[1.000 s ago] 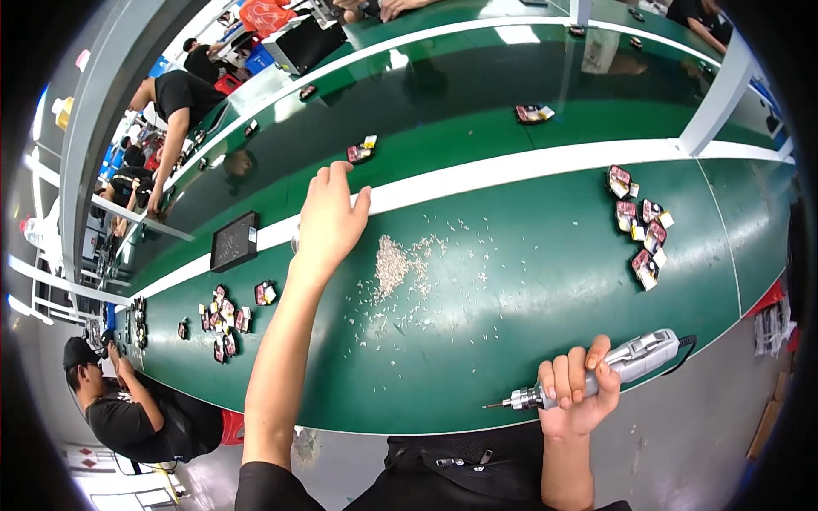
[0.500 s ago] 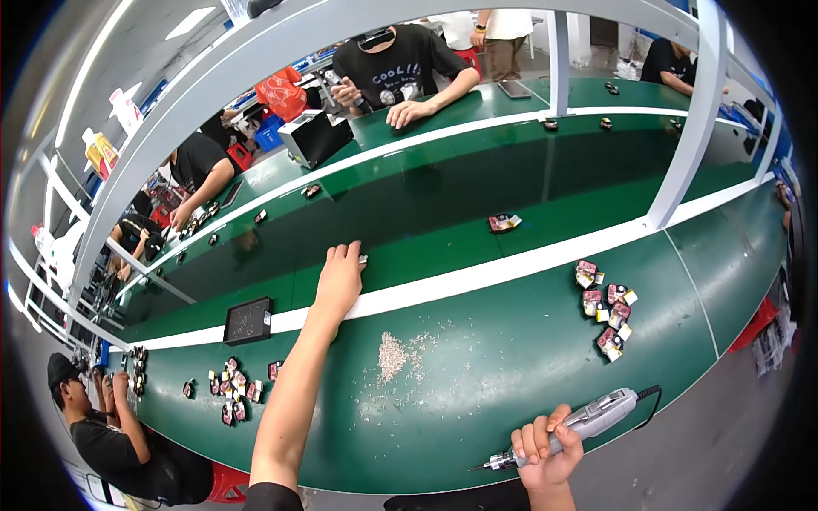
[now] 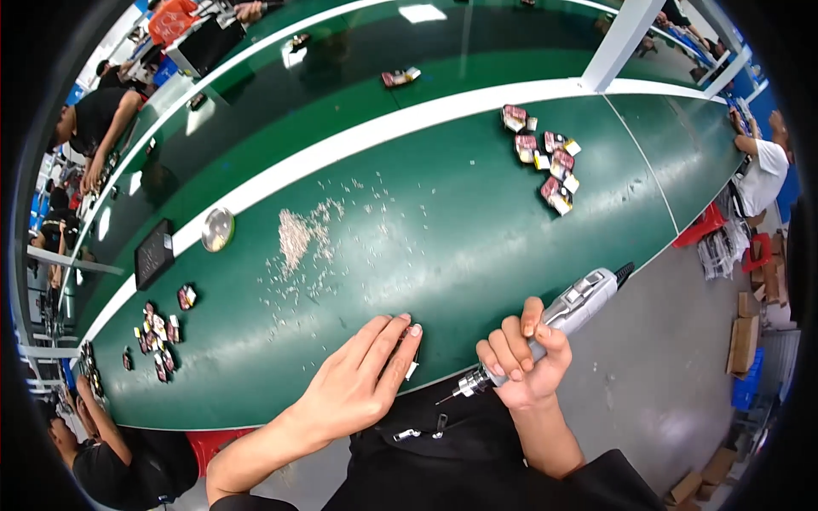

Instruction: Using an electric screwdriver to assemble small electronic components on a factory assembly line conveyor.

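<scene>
Below the frame's centre, our left hand (image 3: 354, 383) extends from lower left, knuckles up, fingers angled upper right, partly hiding a small part (image 3: 412, 370) at the table's (image 3: 477, 247) near edge; its grip we cannot tell. Right of centre, our right hand (image 3: 532, 362) grips a grey power screwdriver (image 3: 581, 302), tip aimed lower left.

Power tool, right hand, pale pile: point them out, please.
Power tool (image 3: 581, 302): head view, its grey body.
Right hand (image 3: 530, 364): head view, middle of the hand.
Pale pile (image 3: 292, 241): head view, its dense middle.
</scene>
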A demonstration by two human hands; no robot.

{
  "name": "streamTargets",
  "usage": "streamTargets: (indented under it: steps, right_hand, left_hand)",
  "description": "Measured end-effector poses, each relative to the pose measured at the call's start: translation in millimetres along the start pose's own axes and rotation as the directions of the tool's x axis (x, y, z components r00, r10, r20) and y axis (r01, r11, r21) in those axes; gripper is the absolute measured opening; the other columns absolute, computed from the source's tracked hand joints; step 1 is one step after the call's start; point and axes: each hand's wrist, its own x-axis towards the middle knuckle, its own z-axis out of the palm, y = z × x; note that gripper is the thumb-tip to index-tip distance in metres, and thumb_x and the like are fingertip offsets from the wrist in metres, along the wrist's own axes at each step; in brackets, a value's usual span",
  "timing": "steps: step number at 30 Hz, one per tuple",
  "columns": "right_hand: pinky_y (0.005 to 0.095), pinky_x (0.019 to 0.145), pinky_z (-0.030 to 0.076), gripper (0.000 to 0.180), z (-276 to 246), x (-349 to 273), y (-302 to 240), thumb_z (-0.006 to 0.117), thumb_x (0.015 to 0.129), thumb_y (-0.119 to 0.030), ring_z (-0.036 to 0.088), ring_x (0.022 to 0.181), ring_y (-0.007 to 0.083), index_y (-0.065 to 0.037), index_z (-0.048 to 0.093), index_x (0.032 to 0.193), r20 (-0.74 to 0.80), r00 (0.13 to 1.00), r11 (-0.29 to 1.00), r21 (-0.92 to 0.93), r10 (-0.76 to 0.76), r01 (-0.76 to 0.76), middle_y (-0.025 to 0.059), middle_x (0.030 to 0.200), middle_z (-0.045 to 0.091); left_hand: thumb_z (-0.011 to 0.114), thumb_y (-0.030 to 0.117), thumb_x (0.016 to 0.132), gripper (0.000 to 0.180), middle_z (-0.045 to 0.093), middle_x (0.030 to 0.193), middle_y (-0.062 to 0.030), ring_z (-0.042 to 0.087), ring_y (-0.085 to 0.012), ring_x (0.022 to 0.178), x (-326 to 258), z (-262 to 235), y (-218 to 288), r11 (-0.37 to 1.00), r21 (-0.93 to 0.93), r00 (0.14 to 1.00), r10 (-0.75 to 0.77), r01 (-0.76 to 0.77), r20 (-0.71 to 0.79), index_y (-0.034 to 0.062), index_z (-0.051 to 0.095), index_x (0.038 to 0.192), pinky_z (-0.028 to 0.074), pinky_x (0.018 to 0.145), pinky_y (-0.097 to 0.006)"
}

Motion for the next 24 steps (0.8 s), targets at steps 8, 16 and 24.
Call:
streamTargets:
  steps: [8,16,24]
  right_hand:
    - [0.0293,0.052,0.037,0.012,-3,-17,13,0.045,0.090,-0.019,0.037,0.041,0.0103,-0.009,0.047,0.085,0.041,0.998,0.998,0.019,0.052,-0.053,-0.0002,0.052,0.039]
    - [0.0298,0.053,0.039,0.012,-1,-29,26,0.046,0.090,-0.020,0.039,0.042,0.0121,-0.009,0.049,0.085,0.082,0.988,0.991,-0.003,0.133,-0.133,-0.0002,0.051,0.040]
    - [0.0316,0.051,0.040,0.009,8,-39,55,0.047,0.087,-0.017,0.040,0.041,0.0133,-0.008,0.050,0.086,0.025,0.976,0.976,-0.041,0.215,-0.214,0.0010,0.050,0.039]
  left_hand:
    - [0.061,-0.005,0.068,0.045,0.054,0.123,-0.0241,0.057,-0.0336,0.105,-22,25,15,0.999,0.041,1.000,0.012,-0.013,0.029,-0.0134,0.056,0.112,0.053,0.084,-0.038]
    - [0.060,-0.001,0.072,0.043,0.052,0.124,-0.0246,0.052,-0.0328,0.109,-13,9,14,0.981,-0.170,0.984,-0.067,0.095,0.162,-0.0140,0.055,0.112,0.054,0.079,-0.036]
    - [0.065,-0.006,0.066,0.036,0.061,0.109,-0.0185,0.060,-0.0304,0.094,-13,24,17,0.991,-0.079,0.994,-0.107,0.105,-0.019,-0.0093,0.061,0.102,0.055,0.067,-0.035]
